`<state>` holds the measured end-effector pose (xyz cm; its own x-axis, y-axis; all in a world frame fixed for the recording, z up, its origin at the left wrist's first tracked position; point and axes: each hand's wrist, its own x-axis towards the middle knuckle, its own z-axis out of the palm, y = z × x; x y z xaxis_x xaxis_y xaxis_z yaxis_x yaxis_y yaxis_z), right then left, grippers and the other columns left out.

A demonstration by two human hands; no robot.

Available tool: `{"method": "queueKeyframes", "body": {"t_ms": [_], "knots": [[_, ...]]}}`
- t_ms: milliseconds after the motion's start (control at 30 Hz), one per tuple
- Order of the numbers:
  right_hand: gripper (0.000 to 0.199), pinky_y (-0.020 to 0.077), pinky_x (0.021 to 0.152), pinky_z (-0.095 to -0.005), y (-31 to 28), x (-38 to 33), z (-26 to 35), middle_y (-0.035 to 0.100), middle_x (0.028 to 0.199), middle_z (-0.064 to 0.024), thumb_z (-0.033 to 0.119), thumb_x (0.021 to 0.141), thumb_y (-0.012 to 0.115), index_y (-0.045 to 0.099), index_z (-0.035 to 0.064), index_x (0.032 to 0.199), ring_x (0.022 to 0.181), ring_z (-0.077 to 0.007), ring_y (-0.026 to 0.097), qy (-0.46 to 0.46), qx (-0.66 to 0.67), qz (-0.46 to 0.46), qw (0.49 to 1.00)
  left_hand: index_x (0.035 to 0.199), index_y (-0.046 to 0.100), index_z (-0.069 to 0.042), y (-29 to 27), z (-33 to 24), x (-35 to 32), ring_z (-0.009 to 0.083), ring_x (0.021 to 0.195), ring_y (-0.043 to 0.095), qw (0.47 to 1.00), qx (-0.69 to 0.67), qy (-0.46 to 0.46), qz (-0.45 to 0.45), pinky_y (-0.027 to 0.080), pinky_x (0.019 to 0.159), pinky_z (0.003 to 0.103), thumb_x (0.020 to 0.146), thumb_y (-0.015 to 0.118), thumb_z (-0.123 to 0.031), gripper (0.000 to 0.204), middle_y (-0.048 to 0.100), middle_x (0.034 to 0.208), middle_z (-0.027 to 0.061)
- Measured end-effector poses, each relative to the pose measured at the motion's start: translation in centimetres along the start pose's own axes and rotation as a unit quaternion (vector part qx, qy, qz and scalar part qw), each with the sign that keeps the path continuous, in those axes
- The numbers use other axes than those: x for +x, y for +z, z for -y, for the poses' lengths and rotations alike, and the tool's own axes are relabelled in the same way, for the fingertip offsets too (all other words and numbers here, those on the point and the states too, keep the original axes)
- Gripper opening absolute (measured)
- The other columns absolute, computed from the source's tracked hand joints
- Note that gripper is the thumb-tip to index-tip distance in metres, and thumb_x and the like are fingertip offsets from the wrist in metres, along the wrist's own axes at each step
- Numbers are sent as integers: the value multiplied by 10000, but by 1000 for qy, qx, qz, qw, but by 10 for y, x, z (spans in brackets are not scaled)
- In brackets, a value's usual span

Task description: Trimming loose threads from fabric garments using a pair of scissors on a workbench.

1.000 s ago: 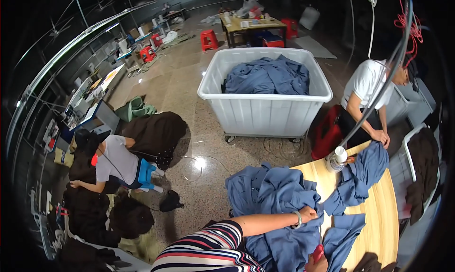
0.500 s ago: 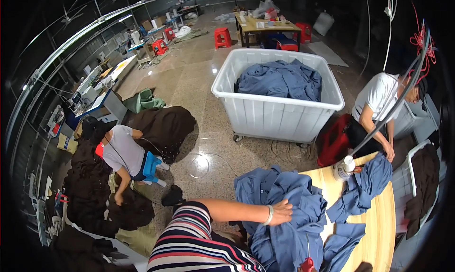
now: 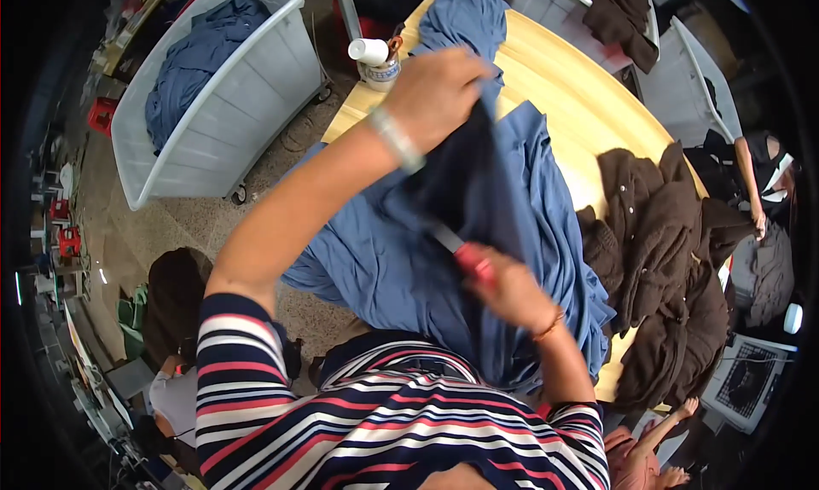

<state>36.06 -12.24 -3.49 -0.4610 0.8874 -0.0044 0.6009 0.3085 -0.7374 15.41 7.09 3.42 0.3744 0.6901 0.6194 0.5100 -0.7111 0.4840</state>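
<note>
A blue cloth garment (image 3: 363,255) lies bunched over the near side of the round-edged wooden table (image 3: 567,89). My left hand (image 3: 435,98), with a bracelet at the wrist, is closed on a raised part of that garment, and a dark fold hangs beneath it, blurred by motion. Lower and to the right, my right hand (image 3: 516,295) grips a red-handled tool (image 3: 475,264) with a pale metal blade. Its blade points up and left against the dark fold; its exact kind is too blurred to tell. Another blue garment (image 3: 461,17) rests at the table's far end.
Brown garments (image 3: 653,243) are heaped on the right of the table. A white cup (image 3: 368,52) tops a jar (image 3: 381,74) near the far left edge. A wheeled grey bin (image 3: 230,106) stands left. Co-workers' arms (image 3: 751,187) show around the edges.
My view has swung right and down over the table. My left hand has gone from lying on the blue garment to lifting part of it. My right hand and the red-handled tool now show fully.
</note>
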Motion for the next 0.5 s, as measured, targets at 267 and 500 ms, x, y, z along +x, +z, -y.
{"method": "queueKeyframes", "body": {"t_ms": [267,500], "knots": [[382,497,620,-333,-76,-65,-126,636,797,-148,214,889,644,560,-8,1187,662,-208,644,277,-64,-152,947,1393,434,-129,89,-12,-5,433,1281,407,994,20,19,101,367,1066,452,797,719,-157,662,399,1408,242],[417,494,798,-442,-66,-41,-46,641,974,-261,162,864,639,539,35,1249,936,-441,614,273,-33,-48,960,1174,613,-82,-10,92,-191,355,1127,521,898,252,-189,308,404,959,431,752,751,-159,451,605,1141,145]]}}
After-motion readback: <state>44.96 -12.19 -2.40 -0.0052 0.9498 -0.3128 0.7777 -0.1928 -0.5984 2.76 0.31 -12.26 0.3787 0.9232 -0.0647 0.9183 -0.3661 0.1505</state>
